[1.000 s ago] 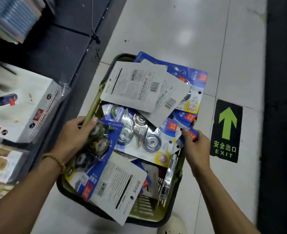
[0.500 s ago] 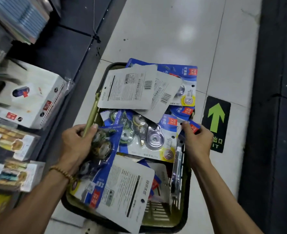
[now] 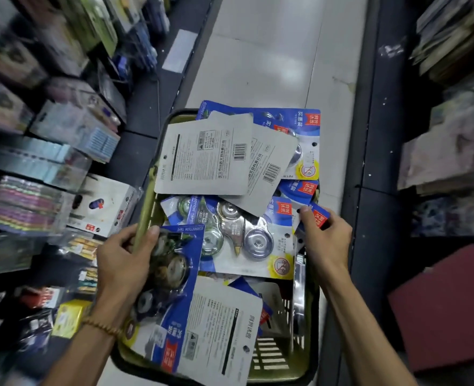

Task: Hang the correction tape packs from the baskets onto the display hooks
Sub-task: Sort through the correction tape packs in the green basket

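Note:
An olive-green basket (image 3: 281,355) sits between my hands, piled with correction tape packs. One blue pack (image 3: 247,238) lies face up in the middle, showing its clear blister and silver tape wheels. A white-backed pack (image 3: 205,162) lies face down at the far end. My left hand (image 3: 124,263) grips the basket's left rim bar, thumb resting on another blue pack (image 3: 174,277). My right hand (image 3: 326,240) grips the right rim, with the corners of blue-and-red packs caught under its thumb and fingers. No display hooks are clearly visible.
Stationery shelves (image 3: 52,162) run along the left, blurred, with a white boxed item (image 3: 105,204) close to the basket. More stacked goods (image 3: 453,135) line the right side. A pale tiled aisle floor (image 3: 272,65) stretches ahead between dark shelf bases.
The view has swung up along the aisle; the green exit arrow on the floor has left the frame and shelves appear on both sides. Both hands keep the same grip on the basket.

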`<state>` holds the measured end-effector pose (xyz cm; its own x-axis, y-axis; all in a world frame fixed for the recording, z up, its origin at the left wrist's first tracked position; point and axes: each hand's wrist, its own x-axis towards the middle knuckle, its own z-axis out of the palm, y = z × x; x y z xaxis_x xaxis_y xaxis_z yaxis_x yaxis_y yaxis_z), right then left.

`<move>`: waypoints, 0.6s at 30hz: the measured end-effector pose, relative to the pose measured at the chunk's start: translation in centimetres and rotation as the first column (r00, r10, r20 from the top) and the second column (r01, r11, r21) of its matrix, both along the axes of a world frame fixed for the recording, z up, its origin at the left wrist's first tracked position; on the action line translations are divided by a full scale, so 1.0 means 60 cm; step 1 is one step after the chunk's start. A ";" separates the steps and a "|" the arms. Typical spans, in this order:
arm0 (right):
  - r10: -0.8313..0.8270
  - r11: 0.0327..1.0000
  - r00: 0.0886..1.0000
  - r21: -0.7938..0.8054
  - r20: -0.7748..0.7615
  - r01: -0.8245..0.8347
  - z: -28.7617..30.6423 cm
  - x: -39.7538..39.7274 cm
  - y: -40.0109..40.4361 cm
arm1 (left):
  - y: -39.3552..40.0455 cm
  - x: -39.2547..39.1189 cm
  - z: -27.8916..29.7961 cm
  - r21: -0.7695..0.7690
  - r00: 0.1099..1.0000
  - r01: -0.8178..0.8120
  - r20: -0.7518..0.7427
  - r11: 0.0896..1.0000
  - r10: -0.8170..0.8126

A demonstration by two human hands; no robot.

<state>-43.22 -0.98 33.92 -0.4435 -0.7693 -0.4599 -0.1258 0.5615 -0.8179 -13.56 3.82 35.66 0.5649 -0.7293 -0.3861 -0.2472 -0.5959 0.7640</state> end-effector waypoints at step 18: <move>0.048 0.991 0.998 -0.127 -0.038 -0.053 0.251 -0.026 -0.520 | -0.505 -0.042 0.220 -0.149 0.998 -0.033 -0.053 0.988 0.025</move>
